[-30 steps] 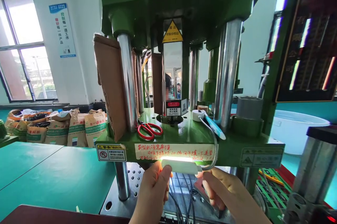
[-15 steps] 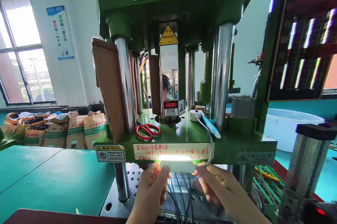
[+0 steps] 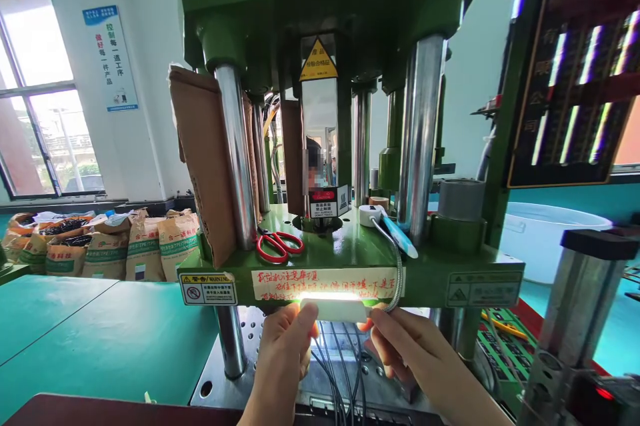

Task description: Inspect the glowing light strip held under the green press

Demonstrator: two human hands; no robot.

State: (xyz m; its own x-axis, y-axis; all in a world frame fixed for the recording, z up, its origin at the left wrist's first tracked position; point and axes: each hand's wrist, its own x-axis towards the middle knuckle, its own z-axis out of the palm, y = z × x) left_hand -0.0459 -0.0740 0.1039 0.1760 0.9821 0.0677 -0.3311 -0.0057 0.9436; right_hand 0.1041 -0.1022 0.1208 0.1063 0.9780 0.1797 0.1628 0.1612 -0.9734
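Observation:
My left hand (image 3: 285,353) pinches the left end of a small lit white lamp bar (image 3: 334,309), and my right hand (image 3: 415,353) grips its right end. The lamp hangs on a flexible metal gooseneck (image 3: 399,276) that runs up to a white base (image 3: 369,215) on the green press platen (image 3: 350,259). The bar sits just under the platen's front edge, below a handwritten paper label (image 3: 325,284). Black cables (image 3: 340,373) run beneath the lamp over a perforated metal plate (image 3: 250,339).
Red-handled scissors (image 3: 277,244) lie on the platen beside chrome columns (image 3: 235,153) and a cardboard sheet (image 3: 200,159). A blue-white tool (image 3: 403,238) rests by the lamp base. Sacks (image 3: 145,246) stand at left behind a green table (image 3: 100,339). A white tub (image 3: 550,239) sits at right.
The view shifted slightly; both hands stay on the lamp bar, which has moved a little left and up under the platen edge.

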